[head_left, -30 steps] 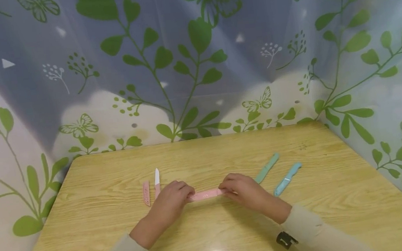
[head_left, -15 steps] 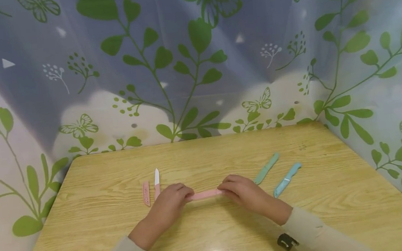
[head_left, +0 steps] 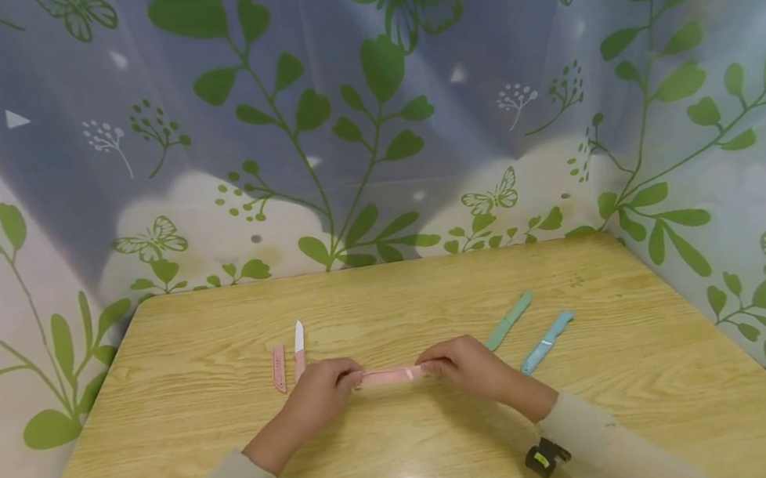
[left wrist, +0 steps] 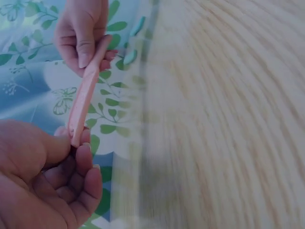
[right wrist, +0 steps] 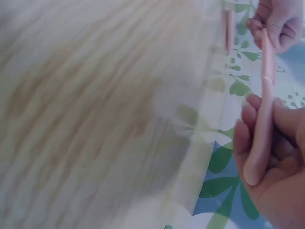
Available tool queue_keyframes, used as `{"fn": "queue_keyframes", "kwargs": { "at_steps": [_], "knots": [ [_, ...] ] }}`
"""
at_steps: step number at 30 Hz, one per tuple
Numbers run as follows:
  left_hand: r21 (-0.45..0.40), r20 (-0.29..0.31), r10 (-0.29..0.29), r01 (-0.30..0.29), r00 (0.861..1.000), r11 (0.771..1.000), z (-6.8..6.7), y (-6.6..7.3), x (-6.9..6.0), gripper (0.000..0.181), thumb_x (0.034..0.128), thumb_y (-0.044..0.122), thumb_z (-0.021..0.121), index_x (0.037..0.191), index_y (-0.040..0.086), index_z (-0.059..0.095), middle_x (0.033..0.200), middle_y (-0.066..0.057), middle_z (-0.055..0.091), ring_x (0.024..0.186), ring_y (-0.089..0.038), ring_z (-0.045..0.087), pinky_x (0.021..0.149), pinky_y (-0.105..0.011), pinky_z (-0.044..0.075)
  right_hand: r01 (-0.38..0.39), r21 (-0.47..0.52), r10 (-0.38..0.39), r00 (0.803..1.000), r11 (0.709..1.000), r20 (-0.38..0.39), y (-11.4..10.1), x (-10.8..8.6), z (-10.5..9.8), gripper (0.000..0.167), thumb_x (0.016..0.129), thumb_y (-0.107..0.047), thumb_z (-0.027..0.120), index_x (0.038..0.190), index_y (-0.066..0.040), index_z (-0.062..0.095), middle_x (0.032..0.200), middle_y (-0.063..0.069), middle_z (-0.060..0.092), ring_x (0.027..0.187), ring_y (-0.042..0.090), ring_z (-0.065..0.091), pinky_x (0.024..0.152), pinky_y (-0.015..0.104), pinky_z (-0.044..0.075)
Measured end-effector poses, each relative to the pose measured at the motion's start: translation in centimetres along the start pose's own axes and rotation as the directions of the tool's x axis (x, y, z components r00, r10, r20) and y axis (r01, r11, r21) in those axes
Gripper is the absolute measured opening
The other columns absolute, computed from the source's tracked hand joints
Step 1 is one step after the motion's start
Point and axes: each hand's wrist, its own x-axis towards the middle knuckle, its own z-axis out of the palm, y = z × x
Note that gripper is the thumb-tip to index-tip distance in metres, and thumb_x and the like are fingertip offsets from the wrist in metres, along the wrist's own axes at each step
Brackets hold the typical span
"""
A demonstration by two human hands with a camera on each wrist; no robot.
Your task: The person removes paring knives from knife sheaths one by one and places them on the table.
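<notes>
Both hands hold a pink sheathed knife level above the table. My left hand pinches its sheath end between thumb and fingers; in the left wrist view that end of the pink sheath lies between the thumb and fingertips of the left hand. My right hand grips the other end. The right wrist view shows the pink handle lying along the curled fingers of the right hand, with the thumb against it.
Left of the hands lie a pink sheath and a pink-handled knife with a white blade. To the right are a green knife and a blue knife. A patterned curtain stands behind the wooden table.
The held pink knife has turned a little about its length, and a light band shows near its right end. Both hands have shifted slightly and keep their hold.
</notes>
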Motion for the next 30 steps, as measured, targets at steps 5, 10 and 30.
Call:
{"fn": "queue_keyframes", "kwargs": {
  "at_steps": [5,10,30],
  "knots": [
    [-0.062,0.022,-0.063,0.064,0.998,0.996,-0.1,0.1,0.0,0.016,0.0984,0.011,0.057,0.092,0.008,0.071,0.079,0.001,0.066,0.061,-0.009,0.047,0.056,-0.024,0.041,-0.091,0.170,0.077,0.993,0.981,0.085,0.0,0.2,-0.4,0.021,0.100,-0.011,0.054,0.107,0.001,0.071,0.081,0.008,0.069,0.066,0.012,0.061,0.059,0.022,0.049],
    [-0.009,0.021,-0.056,0.056,0.998,0.998,0.1,0.2,0.1,0.014,0.0966,0.011,0.060,0.093,0.007,0.073,0.078,0.001,0.066,0.060,-0.008,0.047,0.056,-0.023,0.041,-0.118,0.214,0.091,0.987,0.970,0.128,-0.2,0.4,-0.5,0.021,0.100,-0.010,0.054,0.102,0.001,0.071,0.070,0.005,0.063,0.066,0.012,0.060,0.059,0.022,0.048],
    [0.445,-0.005,0.354,-0.315,0.935,0.838,1.2,2.3,-0.7,0.020,0.0844,0.016,0.075,0.101,0.006,0.067,0.095,-0.007,0.072,0.081,-0.020,0.070,0.065,-0.030,0.055,-0.119,0.237,0.086,0.986,0.964,0.144,-0.4,0.8,0.1,0.021,0.100,-0.009,0.054,0.104,0.002,0.071,0.085,0.005,0.070,0.071,0.014,0.063,0.064,0.027,0.055]
  ]
}}
